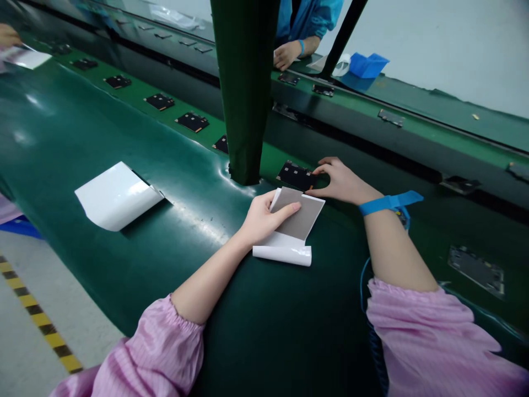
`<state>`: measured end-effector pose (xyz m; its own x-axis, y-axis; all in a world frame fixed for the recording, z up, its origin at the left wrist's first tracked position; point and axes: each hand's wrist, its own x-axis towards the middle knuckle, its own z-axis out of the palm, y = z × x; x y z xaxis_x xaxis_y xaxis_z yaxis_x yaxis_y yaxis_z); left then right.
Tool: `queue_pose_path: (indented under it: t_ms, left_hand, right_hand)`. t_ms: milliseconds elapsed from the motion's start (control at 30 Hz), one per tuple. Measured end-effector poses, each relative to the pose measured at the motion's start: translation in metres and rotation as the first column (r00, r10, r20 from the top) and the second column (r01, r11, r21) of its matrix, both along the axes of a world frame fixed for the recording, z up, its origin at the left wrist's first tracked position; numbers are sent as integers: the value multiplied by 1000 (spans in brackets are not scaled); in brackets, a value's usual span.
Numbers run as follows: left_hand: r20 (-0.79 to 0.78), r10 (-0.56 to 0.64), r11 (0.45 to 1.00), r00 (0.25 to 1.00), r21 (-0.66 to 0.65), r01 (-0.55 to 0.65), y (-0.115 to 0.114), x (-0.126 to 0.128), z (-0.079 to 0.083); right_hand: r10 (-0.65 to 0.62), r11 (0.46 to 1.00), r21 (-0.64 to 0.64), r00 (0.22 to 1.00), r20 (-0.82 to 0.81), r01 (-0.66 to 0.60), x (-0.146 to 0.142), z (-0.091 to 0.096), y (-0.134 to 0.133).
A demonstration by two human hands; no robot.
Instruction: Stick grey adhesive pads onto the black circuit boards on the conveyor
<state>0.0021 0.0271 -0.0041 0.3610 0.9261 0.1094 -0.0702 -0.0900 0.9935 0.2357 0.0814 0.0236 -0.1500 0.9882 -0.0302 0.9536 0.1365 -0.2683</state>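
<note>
My left hand (266, 218) is closed on a sheet of release paper bearing a flat grey rectangular piece (300, 218), with the thumb pressed on top. The lower end of the white release paper (283, 255) curls into a roll. Just beyond it lies a black circuit board (295, 175) on the green line. My right hand (345, 181) has its thumb and index finger at the right edge of that board, gripping it. A blue strap (390, 203) circles the right wrist. Another white glossy sheet (118, 196), curled at one side, rests on the mat to the left.
A dark green post (246, 94) rises just left of the board. Several boards (192, 121) line the belt. Another board (477, 270) lies at right. Across the line, a person's hand (287, 55) works near a blue bin (367, 65). Another hand (9, 36) is far left.
</note>
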Motion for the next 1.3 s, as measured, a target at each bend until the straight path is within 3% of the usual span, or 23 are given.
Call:
queue_pose_path:
  t_ms: [167,233,300,367,433,500,667,767,1300]
  left_hand:
    - [-1,12,1000,1000,-17,-12,1,-1,-1]
    - [-3,10,1000,1000,-16,-10,1,-1,-1]
    - [-6,16,1000,1000,-15,-17,1,-1,-2]
    - [-14,25,1000,1000,-9,-26,0,-1,-1]
    - [-24,33,999,999,-2,-33,0,-1,-1]
    - [-24,37,999,999,1,-37,0,-1,0]
    - [-25,41,999,999,9,-41,0,-1,2]
    - [-34,51,999,998,14,-51,0,-1,2]
    - [-10,42,999,999,24,-41,0,0,2]
  right_hand:
    - [-126,986,113,992,4,125,12,64,-24]
    - [-185,972,154,983,20,180,14,77,-30]
    - [-228,963,163,972,57,216,10,72,-28]
    - [-234,966,133,968,95,221,3,54,-20]
    - [-201,979,47,974,101,197,-3,35,-11]
    - [-121,992,-14,992,31,122,-7,29,-7]
    - [202,979,37,949,-241,-199,-22,60,-23]
    - [293,951,-7,911,-291,-308,-36,73,-31]
    - [339,931,-33,897,-284,-363,-46,62,-29]
